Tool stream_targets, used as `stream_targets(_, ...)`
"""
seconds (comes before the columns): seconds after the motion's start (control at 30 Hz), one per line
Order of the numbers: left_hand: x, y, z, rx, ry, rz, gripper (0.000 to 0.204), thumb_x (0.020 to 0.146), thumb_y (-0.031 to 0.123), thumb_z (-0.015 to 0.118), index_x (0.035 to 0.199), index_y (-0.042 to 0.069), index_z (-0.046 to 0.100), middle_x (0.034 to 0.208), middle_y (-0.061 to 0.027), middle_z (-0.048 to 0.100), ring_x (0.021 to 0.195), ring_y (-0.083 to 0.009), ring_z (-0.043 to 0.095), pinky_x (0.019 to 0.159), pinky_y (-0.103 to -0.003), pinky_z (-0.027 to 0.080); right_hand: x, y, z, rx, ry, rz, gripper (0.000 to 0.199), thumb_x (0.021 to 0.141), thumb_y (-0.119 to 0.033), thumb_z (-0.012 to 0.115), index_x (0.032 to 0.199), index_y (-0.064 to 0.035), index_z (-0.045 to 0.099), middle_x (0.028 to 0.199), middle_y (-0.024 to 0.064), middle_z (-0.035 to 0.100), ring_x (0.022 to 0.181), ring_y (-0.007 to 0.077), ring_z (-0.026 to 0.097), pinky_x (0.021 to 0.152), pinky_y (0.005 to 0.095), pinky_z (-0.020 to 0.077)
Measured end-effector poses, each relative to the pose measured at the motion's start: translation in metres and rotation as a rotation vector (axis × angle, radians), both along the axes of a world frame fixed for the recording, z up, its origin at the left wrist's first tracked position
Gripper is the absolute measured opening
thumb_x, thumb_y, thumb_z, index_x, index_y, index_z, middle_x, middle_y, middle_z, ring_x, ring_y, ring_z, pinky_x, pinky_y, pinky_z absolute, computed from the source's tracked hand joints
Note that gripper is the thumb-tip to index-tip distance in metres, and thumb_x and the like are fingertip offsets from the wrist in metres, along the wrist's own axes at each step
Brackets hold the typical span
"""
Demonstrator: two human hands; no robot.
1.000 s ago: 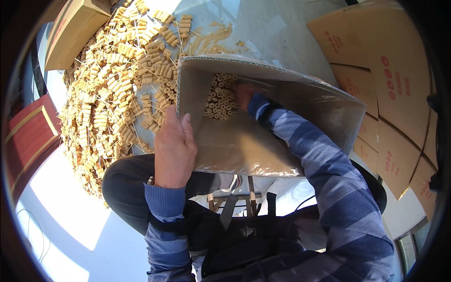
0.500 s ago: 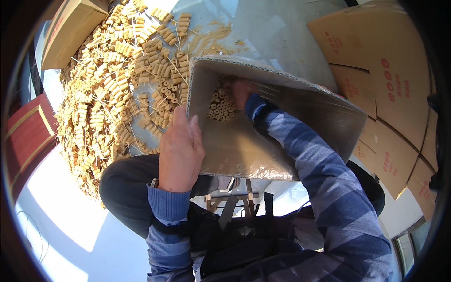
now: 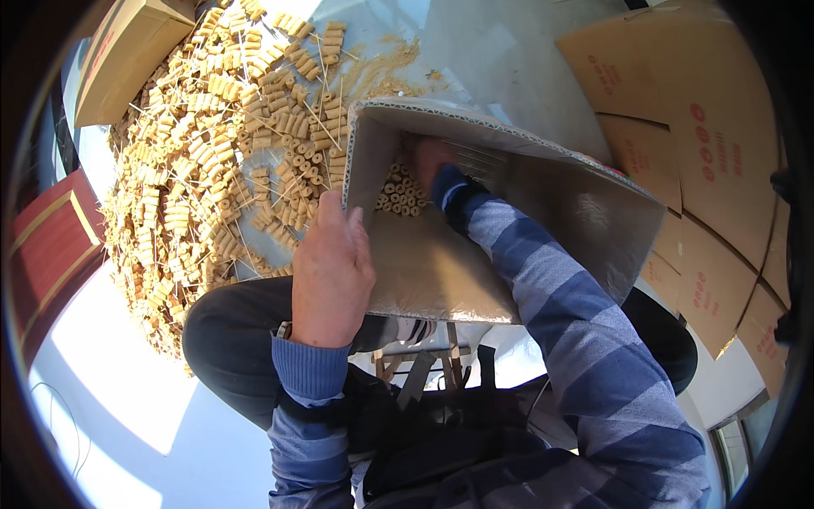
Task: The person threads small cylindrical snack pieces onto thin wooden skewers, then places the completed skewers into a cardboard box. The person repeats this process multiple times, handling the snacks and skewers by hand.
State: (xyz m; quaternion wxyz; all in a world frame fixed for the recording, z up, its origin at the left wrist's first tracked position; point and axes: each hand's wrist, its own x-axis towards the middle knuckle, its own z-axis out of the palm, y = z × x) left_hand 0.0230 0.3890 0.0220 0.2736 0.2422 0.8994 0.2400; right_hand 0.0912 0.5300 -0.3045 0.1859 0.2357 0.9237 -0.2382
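A cardboard box [image 3: 606, 225] is tilted in my lap with its mouth toward me, and a clear film lines its walls. My left hand [image 3: 333, 276] is closed on the left edge of the box. Deep inside, my right hand [image 3: 432, 161] is at the far end, dim and blurred, with its fingers hidden. Beside it, tan tube-shaped pieces [image 3: 401, 197] are packed together with their hollow ends facing me. Several thin pale sticks [image 3: 482, 157] show just to the right of that hand.
To the left of the box spreads a large heap of skewered tan tube pieces [image 3: 208, 161]. Another carton [image 3: 131, 64] stands at the far left. Flattened cardboard sheets [image 3: 721, 246] lie on the right. Tan crumbs [image 3: 386, 68] are scattered beyond the box.
My right hand and forearm have shifted slightly left inside the box. The box has moved a little, with my left hand still on its edge.
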Motion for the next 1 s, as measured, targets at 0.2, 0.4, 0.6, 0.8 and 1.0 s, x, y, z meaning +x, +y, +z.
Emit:
stream_targets(0.2, -0.001, -0.003, 0.001, 0.015, 0.003, 0.008, 0.019, 0.099, 0.01, 0.054, 0.115, 0.0, 0.049, 0.088, -0.0305, 0.061, 0.083, -0.0511, 0.059, 0.069, -0.055, 0.047, 0.007, 0.026, 0.036, 0.117, 0.081, 0.429, 0.034, 0.098, -0.025, 0.05, 0.123, -0.0085, 0.065, 0.119, 0.0211, 0.066, 0.111, 0.037, 0.063, 0.098, 0.0456, 0.0494)
stream_targets(0.4, 0.002, -0.001, -0.001, -0.009, -0.004, -0.004, 0.016, 0.1, 0.011, 0.053, 0.11, 0.0, 0.048, 0.086, -0.031, 0.061, 0.082, -0.0519, 0.059, 0.067, -0.056, 0.045, 0.07, 0.082, 0.069, -0.174, -0.012, 0.567, 0.041, 0.099, -0.04, 0.05, 0.116, -0.0088, 0.069, 0.119, 0.0231, 0.065, 0.113, 0.0398, 0.061, 0.099, 0.0493, 0.0477)
stream_targets(0.6, 0.002, 0.0, -0.002, 0.006, 0.047, -0.026, 0.017, 0.1, 0.012, 0.053, 0.11, 0.0, 0.047, 0.085, -0.0314, 0.06, 0.081, -0.0523, 0.059, 0.066, -0.057, 0.045, 0.06, 0.044, 0.057, -0.174, -0.245, 0.137, 0.05, 0.099, -0.053, 0.048, 0.113, -0.0103, 0.07, 0.094, 0.0247, 0.069, 0.091, 0.0453, 0.066, 0.086, 0.053, 0.0516)
stream_targets(0.8, 0.002, 0.002, -0.002, -0.031, 0.001, -0.021, 0.018, 0.1, 0.012, 0.053, 0.112, -0.001, 0.048, 0.086, -0.032, 0.061, 0.081, -0.0524, 0.059, 0.066, -0.056, 0.045, 0.062, 0.043, 0.049, -0.2, -0.08, 0.098, 0.043, 0.097, -0.049, 0.052, 0.103, -0.0102, 0.069, 0.08, 0.0215, 0.068, 0.075, 0.0439, 0.065, 0.073, 0.0539, 0.0517)
stream_targets(1.0, 0.001, 0.001, -0.005, 0.028, 0.024, -0.024, 0.016, 0.1, 0.011, 0.053, 0.108, -0.003, 0.05, 0.083, -0.0318, 0.06, 0.078, -0.0524, 0.059, 0.065, -0.055, 0.045, 0.064, 0.051, 0.056, -0.388, -0.097, 0.097, 0.033, 0.096, -0.037, 0.052, 0.101, -0.0088, 0.068, 0.085, 0.0226, 0.068, 0.082, 0.043, 0.066, 0.076, 0.0526, 0.052)
